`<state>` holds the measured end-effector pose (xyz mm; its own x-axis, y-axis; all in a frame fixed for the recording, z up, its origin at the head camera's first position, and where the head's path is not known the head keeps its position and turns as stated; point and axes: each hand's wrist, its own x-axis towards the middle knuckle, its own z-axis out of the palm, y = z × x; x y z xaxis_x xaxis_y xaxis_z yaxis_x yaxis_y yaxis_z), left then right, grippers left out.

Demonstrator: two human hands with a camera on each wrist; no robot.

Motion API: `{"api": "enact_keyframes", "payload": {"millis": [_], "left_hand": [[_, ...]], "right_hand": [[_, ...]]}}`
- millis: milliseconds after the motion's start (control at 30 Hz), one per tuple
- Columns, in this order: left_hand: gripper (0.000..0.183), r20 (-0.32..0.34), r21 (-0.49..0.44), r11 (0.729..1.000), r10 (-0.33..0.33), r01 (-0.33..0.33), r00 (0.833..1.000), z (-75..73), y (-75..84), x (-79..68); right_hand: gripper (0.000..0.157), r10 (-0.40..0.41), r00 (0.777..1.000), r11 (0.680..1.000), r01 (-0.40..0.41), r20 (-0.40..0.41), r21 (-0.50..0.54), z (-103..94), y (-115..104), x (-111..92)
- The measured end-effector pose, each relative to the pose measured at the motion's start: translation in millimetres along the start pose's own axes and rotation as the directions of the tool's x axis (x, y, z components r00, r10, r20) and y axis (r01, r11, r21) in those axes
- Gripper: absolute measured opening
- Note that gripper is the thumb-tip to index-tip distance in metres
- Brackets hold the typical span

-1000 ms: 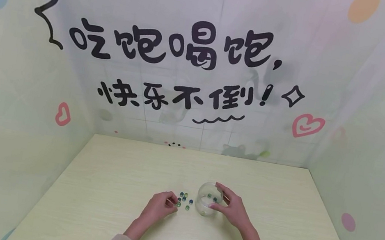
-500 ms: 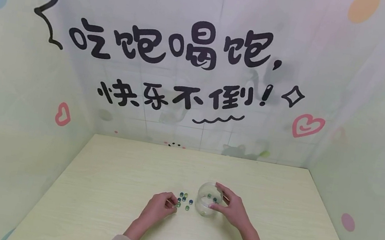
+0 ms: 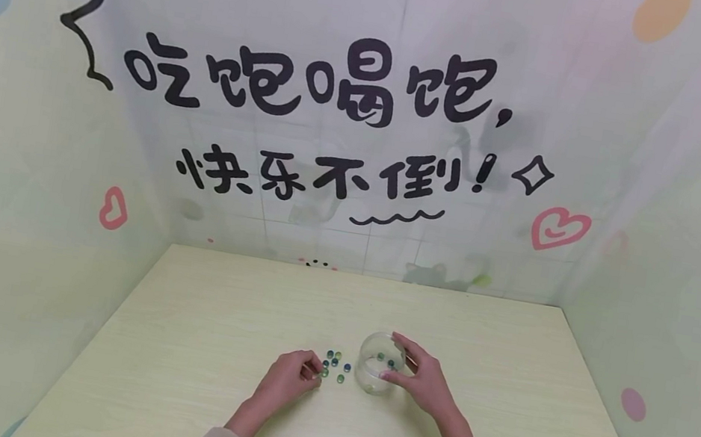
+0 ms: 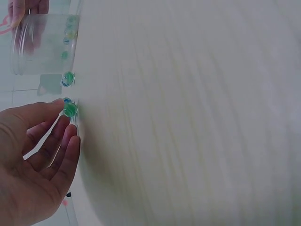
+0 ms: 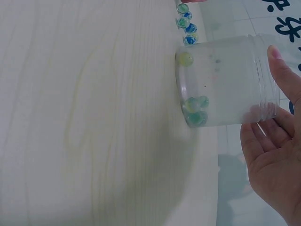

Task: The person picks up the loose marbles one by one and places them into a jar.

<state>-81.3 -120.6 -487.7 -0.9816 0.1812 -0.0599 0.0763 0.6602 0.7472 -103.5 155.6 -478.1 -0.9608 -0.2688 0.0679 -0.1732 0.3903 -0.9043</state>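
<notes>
Right hand (image 5: 277,162) grips the jar (image 5: 230,80) near its mouth; I see it upright on the table (image 3: 206,318), marbles (image 5: 196,117) inside. Left hand (image 4: 35,165): fingertips at a green marble (image 4: 70,110), pinched or not I cannot tell. Loose marbles (image 3: 347,367) lie between.

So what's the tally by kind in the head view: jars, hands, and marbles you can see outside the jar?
Jar: 1
Hands (left hand, right hand): 2
Marbles visible outside the jar: 7
Total: 10
Marbles inside the jar are too unclear to count, so they're excluded.
</notes>
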Motion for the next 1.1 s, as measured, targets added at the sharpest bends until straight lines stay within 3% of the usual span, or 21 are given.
{"api": "enact_keyframes", "payload": {"millis": [1100], "left_hand": [[0.014,-0.002,0.083,0.996,0.033,-0.032,0.999,4.0,-6.4,1.5]], "right_hand": [[0.071,0.003,1.000,1.000,-0.003,0.009,0.012,-1.0,-5.5,-0.6]]}}
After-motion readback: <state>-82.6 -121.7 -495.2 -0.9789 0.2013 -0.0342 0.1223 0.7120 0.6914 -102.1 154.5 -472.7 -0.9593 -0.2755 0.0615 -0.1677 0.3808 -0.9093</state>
